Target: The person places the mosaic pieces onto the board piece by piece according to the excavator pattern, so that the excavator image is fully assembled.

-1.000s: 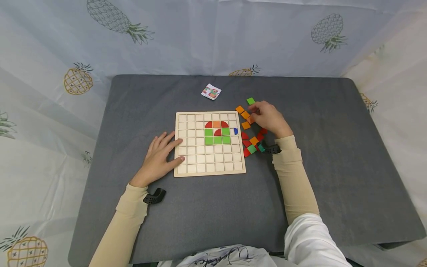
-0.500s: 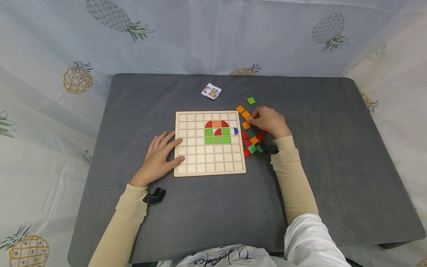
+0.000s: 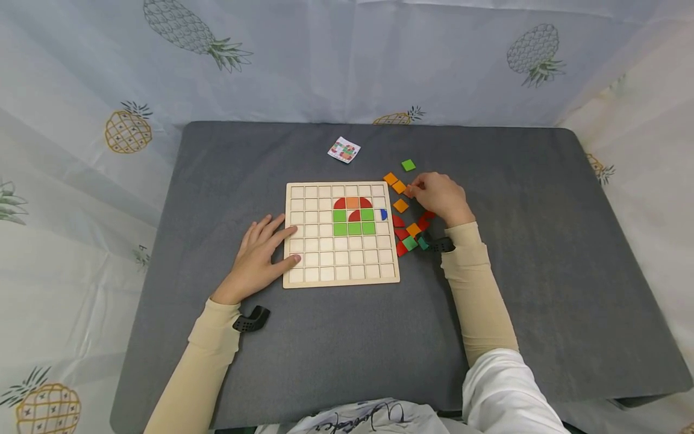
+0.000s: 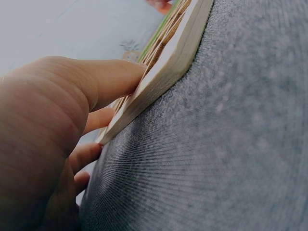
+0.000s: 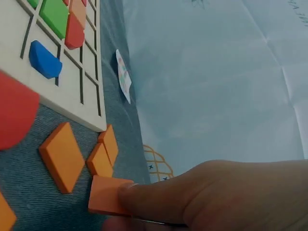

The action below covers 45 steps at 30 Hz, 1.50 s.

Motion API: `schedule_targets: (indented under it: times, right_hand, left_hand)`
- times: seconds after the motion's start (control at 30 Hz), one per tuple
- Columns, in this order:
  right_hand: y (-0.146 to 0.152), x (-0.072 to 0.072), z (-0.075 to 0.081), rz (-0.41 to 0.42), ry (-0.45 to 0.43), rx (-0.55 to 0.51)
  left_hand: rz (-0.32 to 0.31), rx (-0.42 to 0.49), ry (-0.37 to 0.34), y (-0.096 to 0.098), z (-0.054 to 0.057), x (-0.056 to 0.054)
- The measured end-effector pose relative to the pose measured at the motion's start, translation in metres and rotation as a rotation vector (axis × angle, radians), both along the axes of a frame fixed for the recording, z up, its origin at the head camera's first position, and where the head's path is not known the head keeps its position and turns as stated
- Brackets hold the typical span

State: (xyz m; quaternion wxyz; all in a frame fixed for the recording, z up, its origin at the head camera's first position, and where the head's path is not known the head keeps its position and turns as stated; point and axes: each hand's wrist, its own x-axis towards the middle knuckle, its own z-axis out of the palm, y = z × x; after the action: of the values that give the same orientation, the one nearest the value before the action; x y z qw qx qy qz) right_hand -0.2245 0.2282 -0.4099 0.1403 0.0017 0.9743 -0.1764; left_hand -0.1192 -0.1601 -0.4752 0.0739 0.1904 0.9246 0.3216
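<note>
My left hand (image 3: 255, 265) rests on the left edge of a wooden grid board (image 3: 320, 262), fingers spread and the thumb on its top in the left wrist view. My right hand (image 3: 440, 196) is beyond the board's right side. Its thumb and a finger pinch an orange square tile (image 5: 108, 195), seen clearly in the right wrist view. Green tiles (image 3: 354, 228), red rounded tiles (image 3: 339, 203) and an orange tile (image 3: 352, 202) sit together in the grid. A blue half-round piece (image 3: 384, 214) lies near the board's right edge.
Loose orange tiles (image 3: 398, 187) lie close to my right fingertips. A single green tile (image 3: 408, 164) is behind them. Red pieces (image 3: 401, 233) and a lighter green tile (image 3: 409, 243) are nearer, by the board. Behind the board lies a small printed card (image 3: 344, 149).
My right hand has come down from beside the lone green tile to the orange tiles and now pinches one, drawn slightly back from the others. The left hand stays put.
</note>
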Motion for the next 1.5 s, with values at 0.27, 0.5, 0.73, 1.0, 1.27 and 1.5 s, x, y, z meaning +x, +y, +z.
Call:
schedule_targets:
  times: [0.27, 0.5, 0.73, 1.0, 1.27, 1.5]
  right_hand:
    - [-0.005, 0.006, 0.010, 0.235, -0.102, -0.276]
    - [-0.017, 0.011, 0.011, 0.387, -0.250, -0.283]
    - [-0.023, 0.012, 0.007, 0.409, -0.275, -0.259]
    - [-0.028, 0.013, 0.002, 0.426, -0.306, -0.223]
    - [-0.030, 0.013, 0.000, 0.423, -0.293, -0.220]
    - [-0.030, 0.013, -0.001, 0.422, -0.276, -0.216]
  left_hand:
    - [0.000, 0.000, 0.000, 0.000, 0.000, 0.000]
    - [0.008, 0.001, -0.002, 0.001, -0.001, 0.000]
    - [0.010, 0.003, -0.005, 0.001, 0.000, 0.001]
    - [0.004, 0.003, -0.007, 0.000, -0.002, 0.000]
    - [0.001, 0.006, -0.007, 0.000, -0.002, 0.001]
    - [0.001, 0.009, -0.004, 0.000, -0.002, 0.001]
